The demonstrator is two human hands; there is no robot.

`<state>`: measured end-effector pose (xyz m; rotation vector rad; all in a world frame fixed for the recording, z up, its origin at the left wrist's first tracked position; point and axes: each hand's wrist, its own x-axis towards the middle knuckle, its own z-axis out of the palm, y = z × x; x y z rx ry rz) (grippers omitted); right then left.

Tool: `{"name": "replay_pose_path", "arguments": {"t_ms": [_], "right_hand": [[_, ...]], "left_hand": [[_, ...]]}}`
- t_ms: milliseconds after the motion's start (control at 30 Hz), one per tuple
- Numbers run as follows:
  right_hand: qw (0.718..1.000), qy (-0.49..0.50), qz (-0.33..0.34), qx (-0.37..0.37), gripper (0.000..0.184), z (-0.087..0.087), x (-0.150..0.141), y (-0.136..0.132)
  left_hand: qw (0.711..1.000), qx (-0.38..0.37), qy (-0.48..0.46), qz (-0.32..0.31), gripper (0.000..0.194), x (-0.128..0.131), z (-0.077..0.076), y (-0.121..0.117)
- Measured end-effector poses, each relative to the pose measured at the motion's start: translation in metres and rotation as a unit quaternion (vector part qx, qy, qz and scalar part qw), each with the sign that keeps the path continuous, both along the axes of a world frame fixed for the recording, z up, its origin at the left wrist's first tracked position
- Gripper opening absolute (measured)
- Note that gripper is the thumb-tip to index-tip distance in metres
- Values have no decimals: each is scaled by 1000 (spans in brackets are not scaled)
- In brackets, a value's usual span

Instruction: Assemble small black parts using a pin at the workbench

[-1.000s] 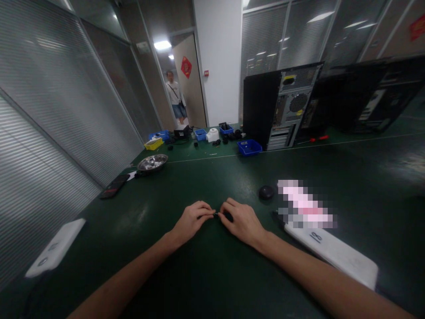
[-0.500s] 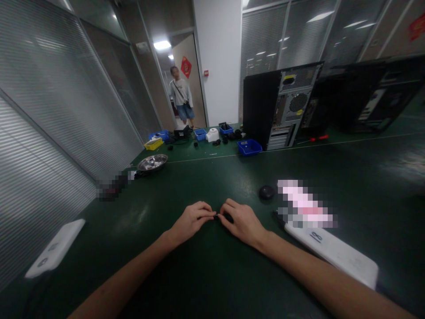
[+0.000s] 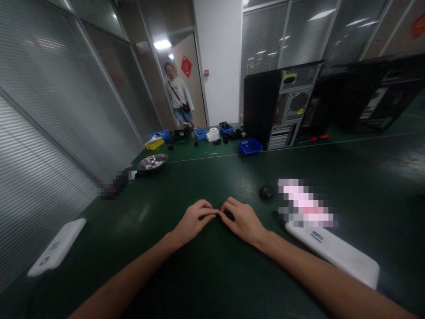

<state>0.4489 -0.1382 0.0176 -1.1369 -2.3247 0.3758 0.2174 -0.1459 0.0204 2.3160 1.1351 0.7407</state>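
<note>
Over the dark green table (image 3: pixel 199 186), my left hand (image 3: pixel 195 219) pinches with thumb and fingers pressed together. My right hand (image 3: pixel 241 219) is curled, its thumb and fingertips meeting those of the left. Whatever lies between the fingertips is tiny, dark and almost wholly covered, so I cannot make out its kind. Right of my right hand rests a black, rounded object (image 3: pixel 267 192) that looks like a computer mouse.
A white power strip marked 18 (image 3: pixel 335 252) lies beside my right forearm; another white case (image 3: pixel 58 248) is at far left. Farther off are a metal bowl (image 3: pixel 152 162), a blue tray (image 3: pixel 250 147) and a computer tower (image 3: pixel 262 110). A person (image 3: pixel 179 95) stands in the doorway.
My fingertips have drawn closer together, and the small black piece seen between them earlier is now mostly hidden. In the doorway, the person has shifted and leans.
</note>
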Motion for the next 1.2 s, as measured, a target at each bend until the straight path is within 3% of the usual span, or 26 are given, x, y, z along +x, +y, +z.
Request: {"name": "replay_pose_path", "arguments": {"t_ms": [267,433,600,867,933,1000,1100,1200], "right_hand": [[996,-50,-73,8,17,-1,5,5],[993,-75,-90,4,14,1,5,3],[990,-84,-115,1,15,2,4,1],[988,-82,-128,-12,17,1,3,1],[988,-82,-126,-17,16,2,3,1],[989,-80,-123,-21,16,2,4,1],[990,-73,-115,-27,16,2,6,1],[991,-65,-109,-31,17,1,6,2]], "left_hand": [[997,8,81,-4,47,9,3,2],[999,-5,52,2,46,6,5,1],[1000,-7,22,-11,28,4,6,-1],[996,13,69,-47,32,6,6,2],[998,7,59,-28,31,-9,4,11],[998,-8,52,37,33,-38,1,26],[968,-21,76,238,35,-102,-1,51],[927,-6,90,363,31,-175,2,65]]}}
